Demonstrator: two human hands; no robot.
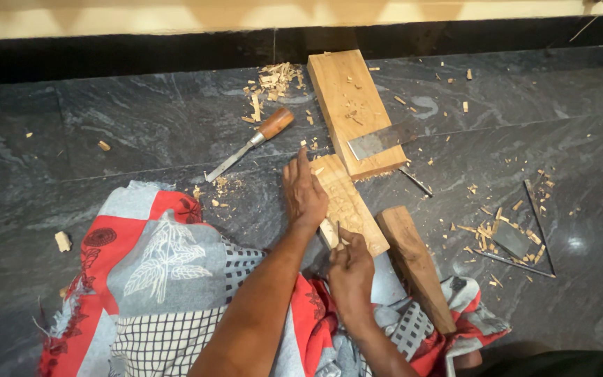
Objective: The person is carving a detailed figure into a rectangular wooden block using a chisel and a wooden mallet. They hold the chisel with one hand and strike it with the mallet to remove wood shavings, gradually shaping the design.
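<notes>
Under the left hand (305, 192), the near-left part of the pale carved wooden panel (349, 206) is hidden. The thin tool (331, 236) between the right hand's fingers (349, 246) is too small to identify. Both forearms run off the bottom edge.

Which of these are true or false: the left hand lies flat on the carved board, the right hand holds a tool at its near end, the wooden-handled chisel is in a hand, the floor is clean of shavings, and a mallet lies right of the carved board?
1. The left hand lies flat on the carved board. True.
2. The right hand holds a small tool at the board's near end. True, though the tool is mostly hidden.
3. The wooden-handled chisel is in a hand. False: it lies on the stone floor, left of the plain plank.
4. The floor is clean of shavings. False: wood chips are scattered about.
5. A wooden mallet lies right of the carved board. True.
</notes>
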